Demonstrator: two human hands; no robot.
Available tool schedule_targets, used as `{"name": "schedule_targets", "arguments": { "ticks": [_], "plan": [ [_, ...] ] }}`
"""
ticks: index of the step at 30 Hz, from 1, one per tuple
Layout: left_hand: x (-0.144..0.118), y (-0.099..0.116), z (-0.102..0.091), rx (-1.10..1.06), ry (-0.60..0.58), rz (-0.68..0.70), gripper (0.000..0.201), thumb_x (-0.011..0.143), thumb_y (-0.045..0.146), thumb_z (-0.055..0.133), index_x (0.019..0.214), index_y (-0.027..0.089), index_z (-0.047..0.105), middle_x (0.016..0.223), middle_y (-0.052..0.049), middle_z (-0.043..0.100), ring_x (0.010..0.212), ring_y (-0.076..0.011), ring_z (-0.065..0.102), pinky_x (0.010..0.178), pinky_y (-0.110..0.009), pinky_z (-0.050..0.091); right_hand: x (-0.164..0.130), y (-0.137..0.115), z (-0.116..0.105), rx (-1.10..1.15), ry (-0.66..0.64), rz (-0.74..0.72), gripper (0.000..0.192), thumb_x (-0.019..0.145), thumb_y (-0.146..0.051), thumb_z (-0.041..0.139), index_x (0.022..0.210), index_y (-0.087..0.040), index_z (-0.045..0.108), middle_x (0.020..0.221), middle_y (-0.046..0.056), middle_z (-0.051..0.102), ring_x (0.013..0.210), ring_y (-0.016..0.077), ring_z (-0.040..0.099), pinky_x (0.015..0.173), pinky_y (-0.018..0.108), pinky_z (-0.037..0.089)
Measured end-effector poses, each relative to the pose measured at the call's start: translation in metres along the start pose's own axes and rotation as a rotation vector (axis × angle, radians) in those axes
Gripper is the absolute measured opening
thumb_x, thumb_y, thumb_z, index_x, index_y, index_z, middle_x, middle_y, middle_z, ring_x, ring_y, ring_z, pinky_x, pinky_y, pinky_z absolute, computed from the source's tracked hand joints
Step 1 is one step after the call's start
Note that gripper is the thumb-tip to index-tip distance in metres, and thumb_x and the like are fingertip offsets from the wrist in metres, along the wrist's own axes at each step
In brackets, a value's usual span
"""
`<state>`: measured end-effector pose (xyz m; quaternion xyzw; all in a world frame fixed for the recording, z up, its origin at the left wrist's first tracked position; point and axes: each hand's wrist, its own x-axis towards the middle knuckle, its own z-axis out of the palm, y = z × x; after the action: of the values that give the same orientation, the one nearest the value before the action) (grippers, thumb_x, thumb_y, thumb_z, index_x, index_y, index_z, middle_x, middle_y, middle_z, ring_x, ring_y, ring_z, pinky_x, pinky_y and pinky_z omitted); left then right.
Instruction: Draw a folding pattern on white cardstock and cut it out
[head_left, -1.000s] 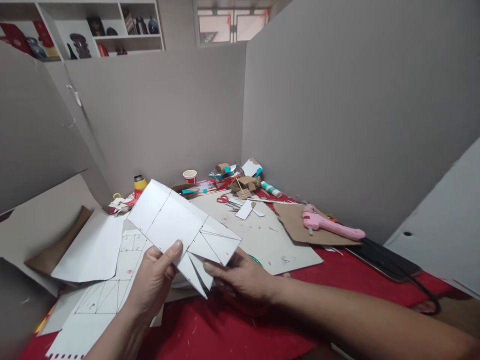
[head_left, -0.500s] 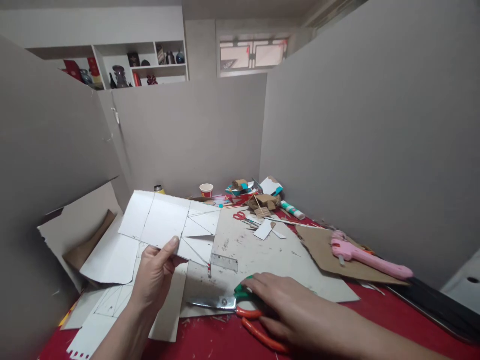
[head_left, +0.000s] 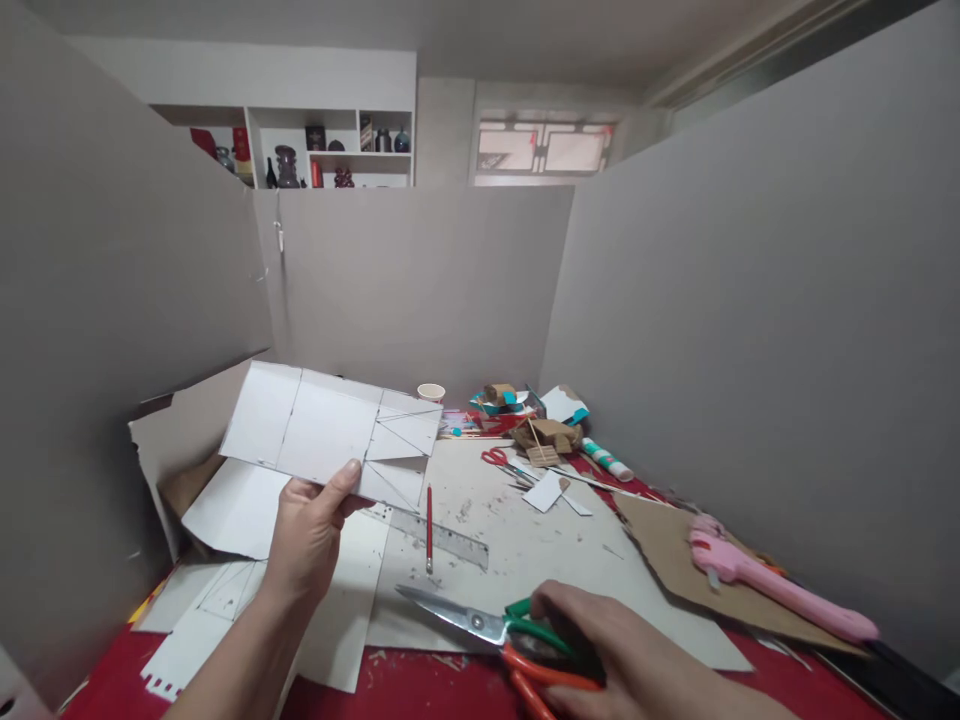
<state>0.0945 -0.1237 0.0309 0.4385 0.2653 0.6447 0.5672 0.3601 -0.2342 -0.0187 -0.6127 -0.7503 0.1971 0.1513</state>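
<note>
the white card sheet (head_left: 330, 437) hangs above the tabletop's (head_left: 420, 690) left side, long axis running left to right, pinched at its near edge by the left hand (head_left: 311, 535), while the right hand (head_left: 600, 640) grips the scissors (head_left: 487, 628), blades pointing left.

Grey board walls box the desk on left, back & right, so entry is from near side or above. Mid-desk grey sheet (head_left: 570, 570) is mostly bare; ruler (head_left: 442, 535) & red pencil (head_left: 429, 520) lie across its left part. Far end is crowded w/ scraps, cup (head_left: 431, 392), small scissors (head_left: 499, 460). Right edge blocked by glue gun (head_left: 772, 585) on brown card (head_left: 675, 560).
</note>
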Motion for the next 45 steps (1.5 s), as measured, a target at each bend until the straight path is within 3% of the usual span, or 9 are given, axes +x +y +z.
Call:
{"name": "schedule_targets", "arguments": {
  "ticks": [4, 8, 10, 13, 17, 25, 31, 37, 45],
  "plan": [
    [0.006, -0.002, -0.007, 0.037, 0.032, 0.018, 0.018, 0.076, 0.027, 0.079, 0.071, 0.013, 0.069, 0.070, 0.000, 0.070, 0.066, -0.0121, 0.066, 0.064, -0.028, 0.058, -0.008, 0.002, -0.005, 0.096, 0.023, 0.071, 0.020, 0.067, -0.028, 0.066, 0.083, -0.019, 0.058, 0.087, 0.005, 0.063, 0.080, 0.0218, 0.056, 0.071, 0.030, 0.046],
    [0.008, -0.005, -0.009, 0.097, 0.048, 0.014, 0.020, 0.079, 0.025, 0.077, 0.068, 0.013, 0.066, 0.068, 0.002, 0.068, 0.063, -0.0108, 0.065, 0.063, -0.027, 0.057, -0.007, -0.008, -0.014, 0.320, -0.022, 0.050, 0.052, 0.064, -0.035, 0.071, 0.112, -0.020, 0.061, 0.107, 0.012, 0.062, 0.094, 0.0281, 0.058, 0.087, 0.039, 0.048],
    [0.009, -0.006, -0.009, 0.125, 0.054, 0.007, 0.022, 0.074, 0.028, 0.081, 0.065, 0.012, 0.069, 0.066, 0.000, 0.068, 0.062, -0.0114, 0.064, 0.064, -0.026, 0.058, 0.001, -0.017, -0.017, 0.429, -0.099, -0.056, 0.045, 0.070, -0.034, 0.066, 0.113, -0.020, 0.060, 0.096, 0.009, 0.062, 0.084, 0.0235, 0.057, 0.083, 0.037, 0.048],
    [0.010, -0.006, -0.007, 0.169, 0.055, -0.011, 0.026, 0.067, 0.032, 0.085, 0.061, 0.011, 0.071, 0.063, -0.003, 0.069, 0.060, -0.0128, 0.064, 0.065, -0.027, 0.060, 0.017, -0.026, -0.016, 0.572, -0.187, -0.177, 0.017, 0.076, -0.034, 0.060, 0.086, -0.020, 0.056, 0.074, 0.001, 0.051, 0.067, 0.0162, 0.046, 0.064, 0.028, 0.044],
    [0.011, -0.009, -0.008, 0.217, 0.037, -0.034, 0.026, 0.067, 0.034, 0.085, 0.061, 0.012, 0.073, 0.063, -0.003, 0.070, 0.060, -0.0139, 0.064, 0.067, -0.028, 0.061, 0.028, -0.017, -0.006, 0.638, -0.257, -0.257, 0.030, 0.084, -0.046, 0.055, 0.078, -0.019, 0.044, 0.071, -0.002, 0.043, 0.065, 0.0131, 0.036, 0.058, 0.025, 0.035],
    [0.010, -0.011, -0.008, 0.271, 0.006, -0.055, 0.026, 0.068, 0.034, 0.085, 0.061, 0.012, 0.074, 0.060, -0.002, 0.068, 0.059, -0.0123, 0.063, 0.069, -0.025, 0.061, 0.027, -0.003, -0.002, 0.699, -0.304, -0.283, 0.042, 0.089, -0.058, 0.050, 0.079, -0.018, 0.046, 0.072, -0.001, 0.045, 0.065, 0.0121, 0.038, 0.060, 0.025, 0.035],
    [0.010, -0.011, -0.007, 0.250, -0.034, -0.057, 0.022, 0.069, 0.034, 0.084, 0.071, 0.013, 0.076, 0.077, -0.006, 0.075, 0.071, -0.0180, 0.068, 0.068, -0.028, 0.060, 0.027, -0.007, -0.006, 0.698, -0.327, -0.280, 0.037, 0.089, -0.053, 0.051, 0.076, -0.018, 0.046, 0.072, -0.001, 0.046, 0.066, 0.0118, 0.040, 0.062, 0.025, 0.037],
    [0.004, -0.011, 0.000, 0.223, -0.066, -0.100, 0.025, 0.066, 0.031, 0.086, 0.082, 0.013, 0.077, 0.080, -0.006, 0.075, 0.067, -0.0166, 0.067, 0.056, -0.025, 0.058, 0.027, -0.007, -0.005, 0.668, -0.286, -0.269, 0.030, 0.088, -0.045, 0.053, 0.075, -0.018, 0.046, 0.072, -0.001, 0.048, 0.066, 0.0122, 0.041, 0.061, 0.025, 0.037],
    [-0.006, -0.022, 0.008, 0.108, -0.058, -0.190, 0.022, 0.066, 0.029, 0.087, 0.070, 0.013, 0.072, 0.076, -0.001, 0.070, 0.063, -0.0103, 0.063, 0.055, -0.020, 0.058, 0.027, -0.003, 0.009, 0.829, -0.284, -0.223, 0.035, 0.088, -0.045, 0.058, 0.071, -0.019, 0.042, 0.063, -0.004, 0.040, 0.057, 0.0086, 0.033, 0.051, 0.020, 0.030]
  ]
}}
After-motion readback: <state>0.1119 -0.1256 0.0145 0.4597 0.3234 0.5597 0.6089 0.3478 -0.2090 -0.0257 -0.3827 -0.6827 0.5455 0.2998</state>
